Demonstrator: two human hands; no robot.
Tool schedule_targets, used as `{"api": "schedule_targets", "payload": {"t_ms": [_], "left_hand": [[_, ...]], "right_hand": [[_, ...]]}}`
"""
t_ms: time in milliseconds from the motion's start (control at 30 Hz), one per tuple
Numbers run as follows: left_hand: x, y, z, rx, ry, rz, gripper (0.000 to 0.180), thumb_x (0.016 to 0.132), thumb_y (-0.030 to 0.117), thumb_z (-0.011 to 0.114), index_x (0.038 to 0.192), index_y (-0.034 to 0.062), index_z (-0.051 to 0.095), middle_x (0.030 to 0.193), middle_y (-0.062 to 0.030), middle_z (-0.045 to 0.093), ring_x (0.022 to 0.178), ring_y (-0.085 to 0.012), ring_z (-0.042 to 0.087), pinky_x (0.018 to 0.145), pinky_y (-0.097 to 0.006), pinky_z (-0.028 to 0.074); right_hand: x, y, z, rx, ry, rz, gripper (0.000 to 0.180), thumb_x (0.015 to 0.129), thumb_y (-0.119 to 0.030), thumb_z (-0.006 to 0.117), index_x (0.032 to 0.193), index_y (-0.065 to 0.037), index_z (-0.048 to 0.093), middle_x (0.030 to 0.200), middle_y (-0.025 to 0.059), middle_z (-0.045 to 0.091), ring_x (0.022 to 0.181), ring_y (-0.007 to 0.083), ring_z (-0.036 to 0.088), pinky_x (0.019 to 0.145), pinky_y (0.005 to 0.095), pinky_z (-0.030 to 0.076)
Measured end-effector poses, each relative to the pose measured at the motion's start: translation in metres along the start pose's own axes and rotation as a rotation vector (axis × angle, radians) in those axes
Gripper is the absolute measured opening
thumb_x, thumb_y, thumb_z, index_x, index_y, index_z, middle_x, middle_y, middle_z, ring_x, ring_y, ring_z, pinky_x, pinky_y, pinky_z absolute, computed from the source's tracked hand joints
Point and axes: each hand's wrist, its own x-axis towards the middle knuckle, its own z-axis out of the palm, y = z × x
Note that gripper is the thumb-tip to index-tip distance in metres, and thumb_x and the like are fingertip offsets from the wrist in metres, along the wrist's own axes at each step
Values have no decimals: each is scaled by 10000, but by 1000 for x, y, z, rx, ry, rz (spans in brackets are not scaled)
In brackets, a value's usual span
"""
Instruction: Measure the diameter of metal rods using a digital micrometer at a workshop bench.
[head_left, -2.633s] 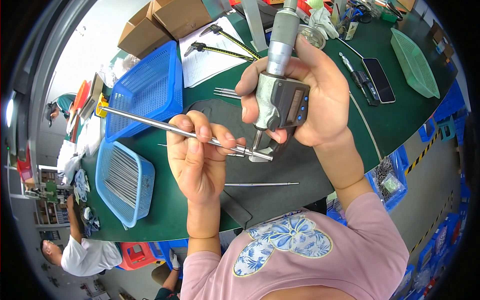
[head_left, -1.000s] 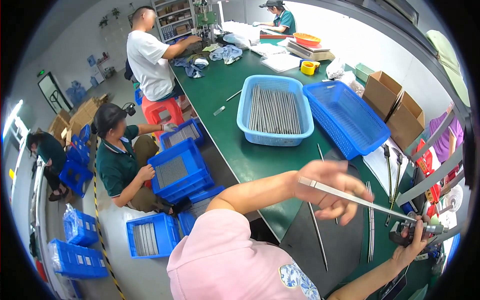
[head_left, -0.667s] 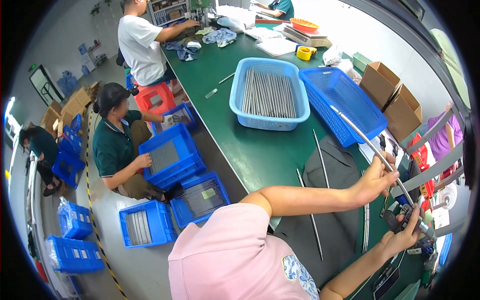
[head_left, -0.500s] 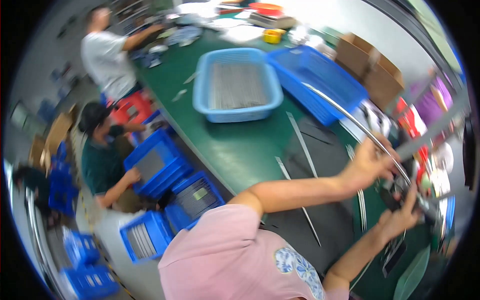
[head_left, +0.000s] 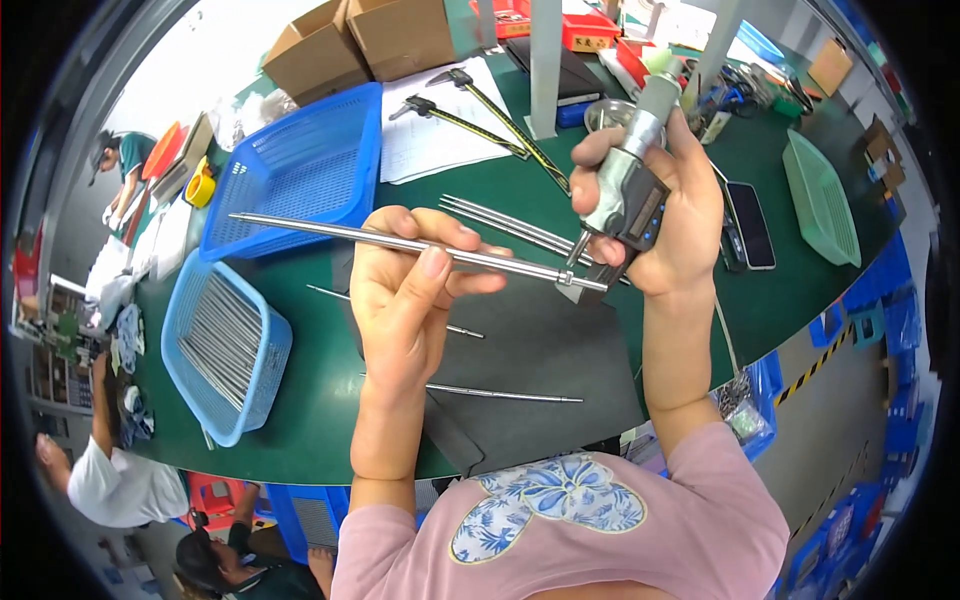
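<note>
My left hand (head_left: 395,310) pinches a slim shiny metal rod (head_left: 310,229) between thumb and fingers, holding it nearly level above the table. In my right hand (head_left: 690,220) is a digital micrometer (head_left: 625,195), its thimble pointing up and away. The rod's stepped right end lies at the micrometer's measuring faces; whether they touch it I cannot tell. Below, a black mat (head_left: 560,350) bears loose metal rods, one metal rod (head_left: 510,394) near its front. More metal rods (head_left: 500,221) lie side by side beyond my hands.
A light blue basket (head_left: 272,370) of rods stands at left, by a larger blue basket (head_left: 365,150). Two calipers (head_left: 490,125) lie on paper. A phone (head_left: 750,225) and green basket (head_left: 825,200) are at right. A grey post (head_left: 543,70) rises behind. Co-workers are at left.
The view has swung right toward the table's other side. The rod is now level across my front, its end at the micrometer, which is now clearly seen in my right hand.
</note>
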Motion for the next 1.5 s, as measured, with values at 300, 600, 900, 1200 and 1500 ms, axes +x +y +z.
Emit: {"api": "schedule_targets", "payload": {"t_ms": [300, 600, 900, 1200, 1500], "left_hand": [[-2, 6, 0, 24, -61, 8, 204, 786, -27, 452, 928, 24, 315, 857, -170, 473, 839, -359, 559, 660, -364, 544], [-1, 4, -6, 4, -110, 33, 244, 742, -44, 482, 878, 39, 298, 793, -149, 473, 841, -350, 559, 673, -370, 537], [0, 4, -6, 21, -101, 77, 264, 726, -46, 505, 847, 52, 292, 769, -134, 471, 816, -319, 566, 661, -366, 533], [-1, 4, -5, 39, -85, 87, 264, 724, -52, 502, 857, 49, 298, 758, -128, 473, 794, -303, 567, 646, -344, 532], [-1, 4, -5, 25, -97, 71, 269, 723, -59, 498, 872, 46, 300, 758, -127, 474, 794, -304, 563, 660, -346, 526]], "right_hand": [[-1, 2, 3, 2, -45, 113, 612, 855, -458, 209, 838, 81, 500, 607, 163, 536, 297, 150, 417, 263, 209, 365], [3, 6, -5, 71, -124, 182, 606, 853, -457, 255, 875, 84, 528, 630, 182, 564, 356, 148, 485, 304, 193, 390], [2, 6, -3, 80, -145, 197, 588, 855, -431, 251, 859, 83, 536, 636, 187, 568, 363, 153, 489, 308, 199, 391], [1, 7, -4, 61, -130, 173, 611, 851, -443, 227, 869, 84, 535, 647, 198, 569, 358, 161, 484, 316, 206, 397], [-2, 6, 1, 54, -142, 121, 609, 845, -453, 262, 841, 86, 544, 619, 191, 568, 368, 156, 499, 315, 199, 398]]}}
